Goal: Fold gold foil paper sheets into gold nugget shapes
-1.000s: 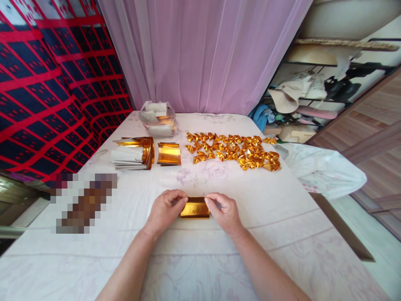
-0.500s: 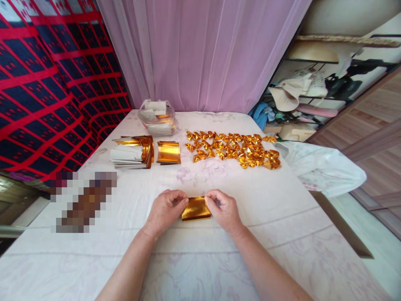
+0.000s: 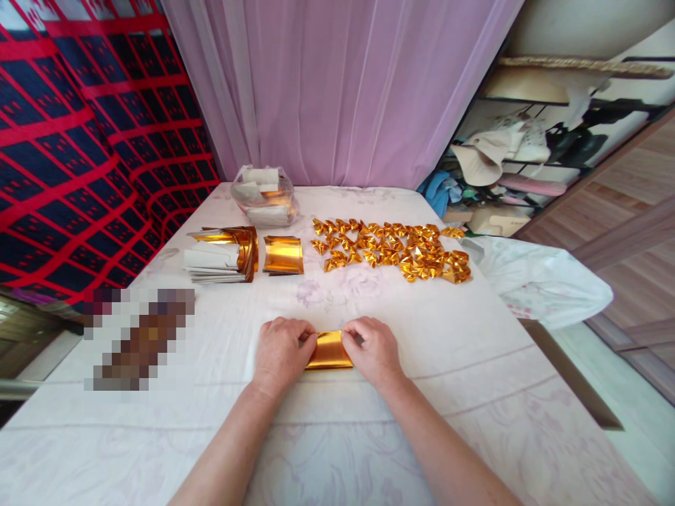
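Head view: the left hand (image 3: 282, 349) and right hand (image 3: 370, 348) each pinch one end of a gold foil sheet (image 3: 330, 349), pressing it flat on the white cloth (image 3: 369, 436), likely to keep a fold sharp. Beyond the sheet lie a spread of folded gold pieces (image 3: 393, 249), and left of those a small foil stack (image 3: 283, 254) and a larger paper stack (image 3: 221, 254). The fingertips hide the sheet's ends; a blurred patch (image 3: 138, 339) left of the sheet cannot be made out.
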A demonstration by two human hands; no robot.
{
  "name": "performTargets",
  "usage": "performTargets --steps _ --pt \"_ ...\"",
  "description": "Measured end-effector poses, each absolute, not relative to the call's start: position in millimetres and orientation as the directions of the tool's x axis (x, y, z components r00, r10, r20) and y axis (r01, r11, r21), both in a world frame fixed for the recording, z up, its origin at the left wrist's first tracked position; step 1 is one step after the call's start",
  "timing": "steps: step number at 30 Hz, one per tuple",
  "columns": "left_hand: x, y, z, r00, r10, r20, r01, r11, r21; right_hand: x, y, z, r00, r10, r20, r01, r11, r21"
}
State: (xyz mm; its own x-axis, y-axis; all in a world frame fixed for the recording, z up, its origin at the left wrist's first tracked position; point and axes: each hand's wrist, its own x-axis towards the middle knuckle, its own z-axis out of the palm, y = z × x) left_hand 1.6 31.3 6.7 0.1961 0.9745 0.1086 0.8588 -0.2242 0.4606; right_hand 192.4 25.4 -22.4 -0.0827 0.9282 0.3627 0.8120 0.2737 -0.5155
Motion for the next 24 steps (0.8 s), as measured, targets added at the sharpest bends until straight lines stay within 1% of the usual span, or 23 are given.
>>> performTargets --steps 3,7,16,20,24 --pt "2 32 6 0.185 0.978 0.099 0.859 -0.210 0.467 192 26 -23 -0.091 0.925 0.369 0.840 0.270 -0.470" --pt "3 32 6 0.163 0.984 0.074 0.857 -0.178 0.483 191 27 -23 -0.077 0.933 0.352 0.856 0.243 -0.457" --pt "1 34 7 0.182 0.983 0.036 0.857 -0.176 0.485 192 27 -23 -0.075 0.955 0.285 0.820 0.222 -0.527" --pt "-1 36 12 0.219 0.976 0.003 0.863 -0.196 0.466 194 28 -18 -0.137 0.966 0.217 0.824 0.233 -0.517" --pt "-3 36 14 0.242 0.970 -0.017 0.875 -0.211 0.435 196 29 -10 -0.192 0.971 0.140 0.844 0.237 -0.481"
